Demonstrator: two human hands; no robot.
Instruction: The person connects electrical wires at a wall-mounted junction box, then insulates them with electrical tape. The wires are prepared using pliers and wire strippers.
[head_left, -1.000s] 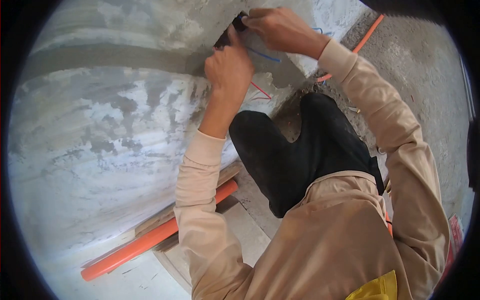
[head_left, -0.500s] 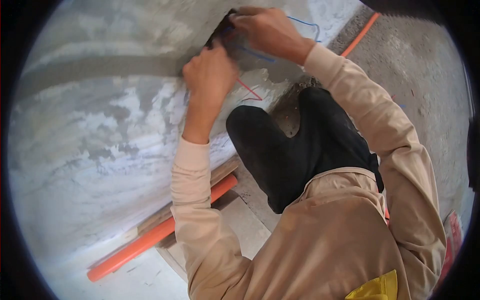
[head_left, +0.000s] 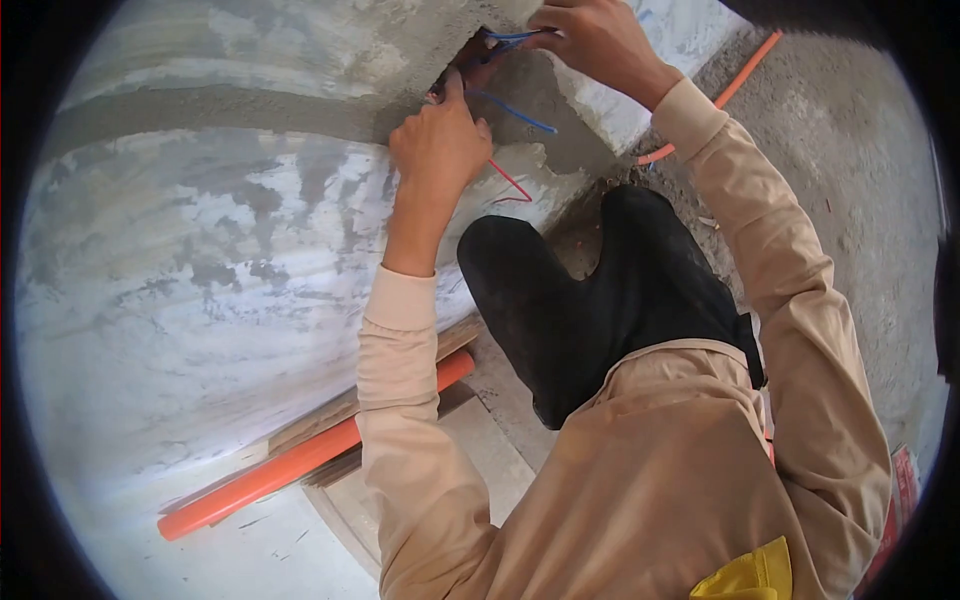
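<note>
A dark rectangular wall box opening [head_left: 466, 62] is set into the grey plastered wall, with blue wires coming out of it. My right hand [head_left: 600, 40], up and to the right of the opening, pinches a blue wire [head_left: 512, 37] and holds it out from the box. At the opening's lower edge is my left hand [head_left: 440, 145], its index finger reaching up to the rim and its other fingers curled; what they hold is hidden. Another blue wire [head_left: 515, 110] sticks out to the right of this hand. A bent red wire [head_left: 512, 182] shows from behind it.
A band of fresh grey plaster [head_left: 240, 112] runs along the wall [head_left: 200, 330]. An orange pipe [head_left: 290, 465] lies beside a wooden strip at the wall's foot. Another, thinner orange conduit [head_left: 745, 75] lies on the rough floor [head_left: 850, 190]. My bent knees [head_left: 600, 300] are close below the hands.
My right hand has moved right, away from the box, drawing the blue wire out straight. The opening now shows between my hands. My left hand has shifted slightly right and down.
</note>
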